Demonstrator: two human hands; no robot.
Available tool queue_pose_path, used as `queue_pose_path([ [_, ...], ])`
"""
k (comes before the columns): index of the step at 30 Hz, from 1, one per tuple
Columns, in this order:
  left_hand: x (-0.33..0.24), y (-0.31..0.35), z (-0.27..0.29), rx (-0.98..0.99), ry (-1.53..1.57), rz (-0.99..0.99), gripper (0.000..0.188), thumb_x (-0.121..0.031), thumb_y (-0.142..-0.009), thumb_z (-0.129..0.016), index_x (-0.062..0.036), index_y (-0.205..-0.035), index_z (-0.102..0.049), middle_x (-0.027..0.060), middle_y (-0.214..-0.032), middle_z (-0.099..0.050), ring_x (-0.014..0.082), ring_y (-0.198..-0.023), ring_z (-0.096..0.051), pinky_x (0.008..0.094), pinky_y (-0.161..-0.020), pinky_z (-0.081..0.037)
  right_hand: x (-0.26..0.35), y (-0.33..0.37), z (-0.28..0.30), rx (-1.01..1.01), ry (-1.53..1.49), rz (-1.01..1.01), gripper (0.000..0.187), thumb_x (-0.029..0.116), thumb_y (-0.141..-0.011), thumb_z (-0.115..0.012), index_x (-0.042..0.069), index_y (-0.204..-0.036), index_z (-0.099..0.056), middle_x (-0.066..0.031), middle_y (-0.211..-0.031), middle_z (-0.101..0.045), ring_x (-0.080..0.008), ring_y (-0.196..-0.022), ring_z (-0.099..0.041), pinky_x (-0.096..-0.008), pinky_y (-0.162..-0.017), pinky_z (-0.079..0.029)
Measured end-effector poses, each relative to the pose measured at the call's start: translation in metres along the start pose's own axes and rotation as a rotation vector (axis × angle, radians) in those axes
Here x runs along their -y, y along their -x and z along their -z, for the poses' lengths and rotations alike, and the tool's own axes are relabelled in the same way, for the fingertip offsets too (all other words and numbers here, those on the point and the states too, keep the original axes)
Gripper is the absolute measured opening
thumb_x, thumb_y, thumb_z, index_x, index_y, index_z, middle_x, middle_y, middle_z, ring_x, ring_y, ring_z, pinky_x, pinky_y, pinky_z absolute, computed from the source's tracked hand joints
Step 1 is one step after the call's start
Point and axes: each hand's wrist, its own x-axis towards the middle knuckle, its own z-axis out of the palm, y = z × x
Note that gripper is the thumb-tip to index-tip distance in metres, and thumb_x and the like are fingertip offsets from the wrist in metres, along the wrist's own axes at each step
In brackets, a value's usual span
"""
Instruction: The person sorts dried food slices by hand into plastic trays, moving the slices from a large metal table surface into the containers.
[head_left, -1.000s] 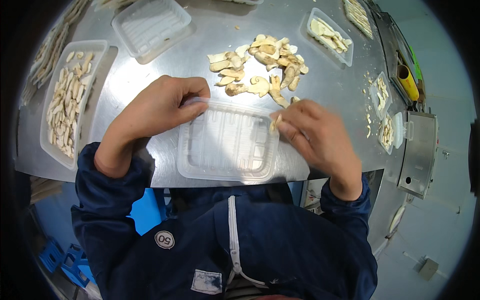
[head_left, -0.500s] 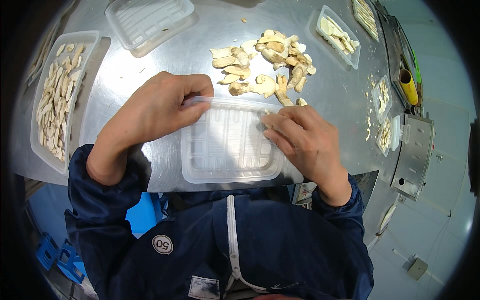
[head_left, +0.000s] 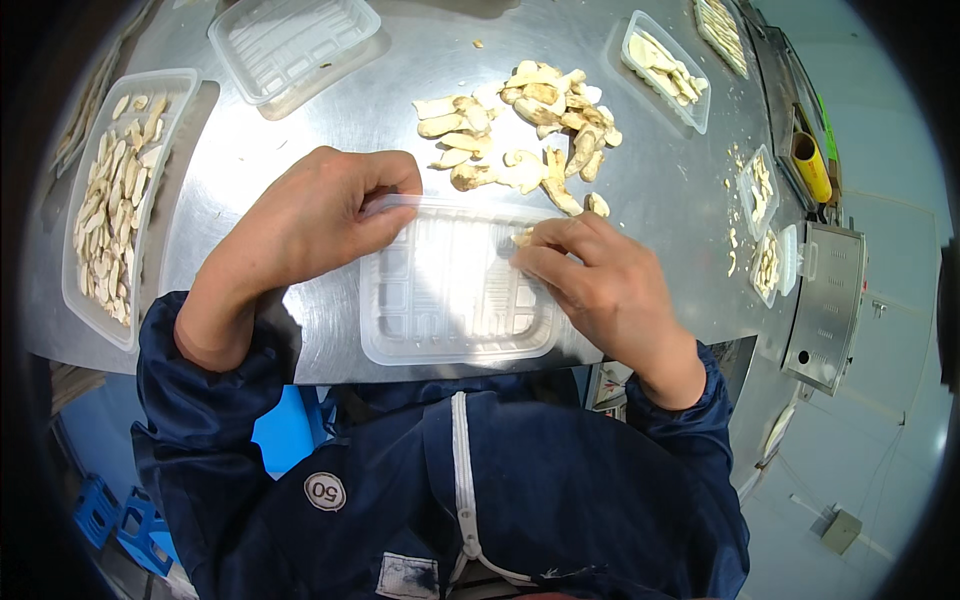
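A clear plastic tray (head_left: 455, 352) lies on the metal table in front of me. My left hand (head_left: 325, 210) is closed on its far left corner, pinching the rim between thumb and fingers. Over the tray's right side, my right hand (head_left: 615, 280) is closed in a pinch on a small pale mushroom slice (head_left: 521, 238), most of which the fingers hide. Just beyond the tray sits a loose heap of cream and brown mushroom slices (head_left: 580, 150). The tray's bottom shows only its moulded ribs.
A long tray of slices (head_left: 112, 200) stands at the left, and another clear tray (head_left: 295, 45) at the far left. More filled trays, including a small one (head_left: 662, 70), line the right side. A yellow roll (head_left: 812, 167) and a metal box (head_left: 828, 305) are beyond the right edge.
My right hand has shifted slightly left over the tray, bringing the slice further inward. My left hand keeps its hold on the corner.
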Motion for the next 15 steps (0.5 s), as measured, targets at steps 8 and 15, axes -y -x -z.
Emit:
queue_pose_path([
  [8, 0.001, -0.001, 0.001, 0.001, 0.036, 0.021, 0.009, -0.009, -0.096, -0.073, -0.0025, -0.101, -0.071, 0.0027, -0.072, -0.057, 0.0106, -0.065, -0.048, 0.0289, -0.062, -0.041, -0.032, -0.033, 0.007, -0.141, 0.144, -0.116, 0.018, 0.018, -0.092, -0.078, 0.015, -0.11, -0.079, -0.004, -0.105, -0.074, -0.026, -0.1, -0.071, -0.039, -0.079, -0.059],
  [15, 0.002, -0.003, 0.005, 0.029, 0.047, 0.031, 0.009, -0.011, -0.095, -0.071, -0.0031, -0.099, -0.07, 0.0059, -0.071, -0.059, 0.0166, -0.064, -0.053, 0.0316, -0.063, -0.045, -0.049, -0.048, 0.001, -0.032, -0.112, -0.294, 0.019, 0.023, -0.093, -0.078, 0.01, -0.106, -0.077, -0.0072, -0.097, -0.075, -0.0262, -0.092, -0.072, -0.0368, -0.078, -0.058],
])
